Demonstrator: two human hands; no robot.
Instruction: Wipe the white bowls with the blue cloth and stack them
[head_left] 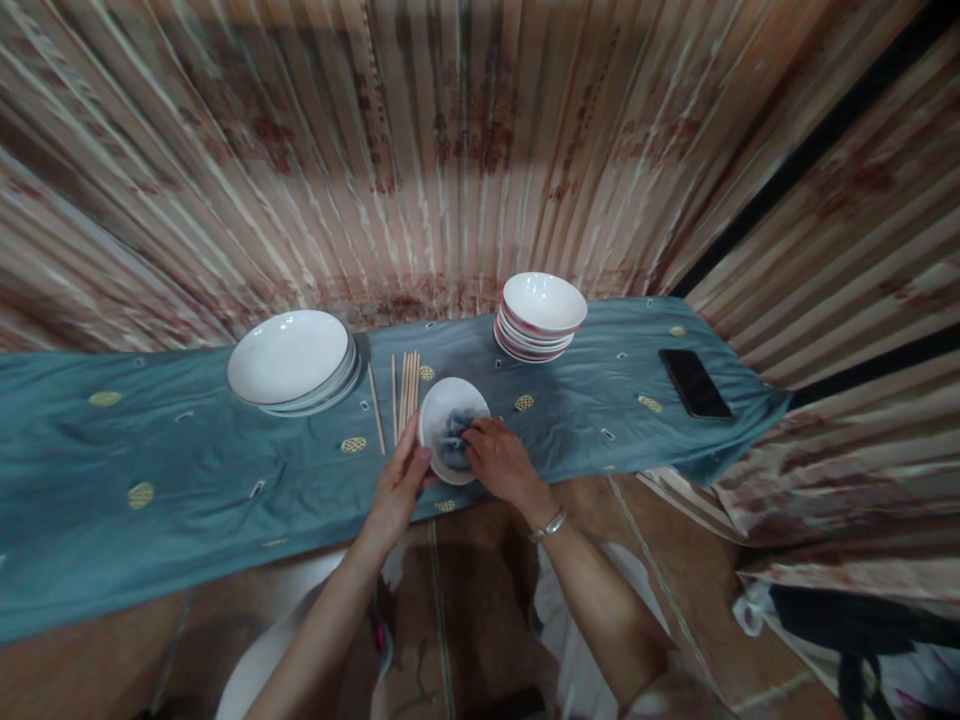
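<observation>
A white bowl [433, 400] is tilted toward me near the front edge of the cloth-covered table. My left hand [401, 480] grips its left rim, with the thumb over the edge. Inside the bowl is a crumpled grey-blue cloth [454, 440], and the fingers of my right hand [501, 458] are closed on it against the bowl's inner wall. Behind and left of the bowl lie several chopsticks [409, 385], most side by side, with one chopstick [376, 408] apart at an angle.
A stack of white plates [289, 355] stands at the left and a stack of red-banded bowls [541, 305] at the back right. A black phone [694, 383] lies near the right end of the teal tablecloth [225, 480]. Pleated curtains [465, 150] hang behind.
</observation>
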